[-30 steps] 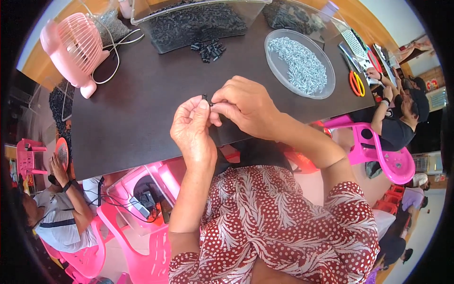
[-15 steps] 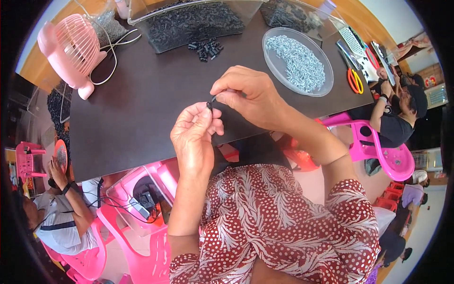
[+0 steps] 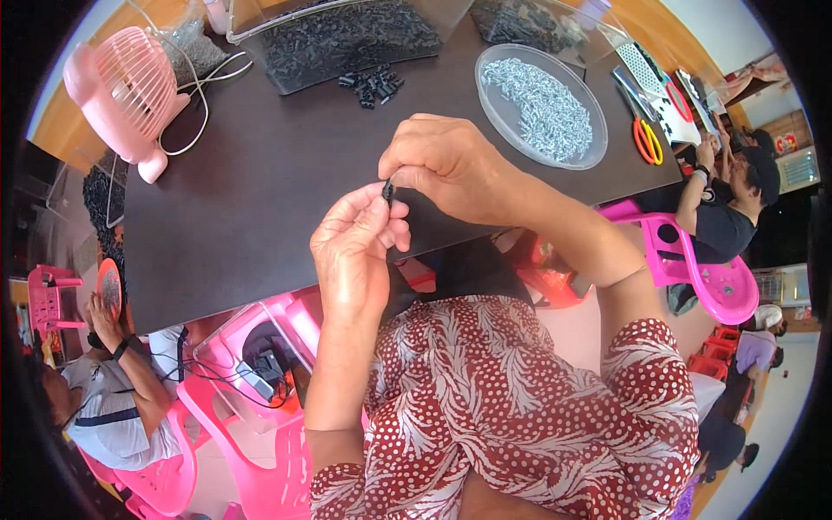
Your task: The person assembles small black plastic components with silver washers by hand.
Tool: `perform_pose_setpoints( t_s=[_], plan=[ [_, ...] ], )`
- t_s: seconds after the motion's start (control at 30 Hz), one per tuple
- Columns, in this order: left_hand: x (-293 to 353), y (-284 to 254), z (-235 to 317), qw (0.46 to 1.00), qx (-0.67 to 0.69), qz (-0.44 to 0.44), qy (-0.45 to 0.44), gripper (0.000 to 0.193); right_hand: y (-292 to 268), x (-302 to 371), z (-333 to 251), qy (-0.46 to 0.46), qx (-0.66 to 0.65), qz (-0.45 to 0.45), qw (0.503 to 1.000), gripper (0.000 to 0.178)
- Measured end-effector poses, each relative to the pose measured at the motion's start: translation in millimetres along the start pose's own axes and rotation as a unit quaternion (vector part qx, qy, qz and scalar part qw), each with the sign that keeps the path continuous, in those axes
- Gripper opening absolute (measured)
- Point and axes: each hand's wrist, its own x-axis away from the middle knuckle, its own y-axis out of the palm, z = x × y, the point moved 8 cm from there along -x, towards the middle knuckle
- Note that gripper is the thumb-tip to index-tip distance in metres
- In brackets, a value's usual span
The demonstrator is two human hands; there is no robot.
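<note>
Between the thumb and fingers of my left hand (image 3: 351, 247) is a small black plastic part (image 3: 387, 195), held upright above the table. My right hand (image 3: 446, 165) comes in from the right, its thumb and forefinger pinched together at the upper end of that part. Whatever sits inside this pinch is covered by the fingers. Both hands meet over the front half of the dark table (image 3: 234, 199). Beyond them lies a loose pile of similar black parts (image 3: 373, 85).
A round clear tray (image 3: 504, 121) of small silver metal pieces (image 3: 546, 108) stands right. Behind the pile is a clear bin (image 3: 286, 87) of black parts. Orange-and-yellow-handled scissors (image 3: 646, 141) lie far right. A pink fan (image 3: 121, 95) stands left. People sit at both sides.
My right hand has shifted slightly left and down, its pinch now touching the top of the black part. My left hand has barely moved.
</note>
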Motion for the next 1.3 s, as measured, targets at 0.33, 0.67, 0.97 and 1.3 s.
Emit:
perform_pose_setpoints(
  t_s=[0.33, 0.67, 0.97, 1.3],
  plan=[
    [-4, 2, -5, 0.999, 0.023, -0.021, -0.011, 0.014, 4, -6, -4, -0.012, 0.057, -0.063, 0.996, 0.003],
    [-7, 2, -8, 0.999, 0.024, -0.018, -0.036, 0.014, 5, -10, -1, 0.014, 0.044, -0.109, 0.993, 0.005],
    [-13, 3, -14, 0.993, 0.076, -0.045, -0.072, 0.014, 7, -10, 5, 0.075, -0.002, -0.146, 0.986, 0.006],
    [-10, 2, -14, 0.986, 0.149, 0.013, -0.071, 0.013, 5, 3, 6, 0.100, -0.053, -0.076, 0.991, 0.025]
  ],
)
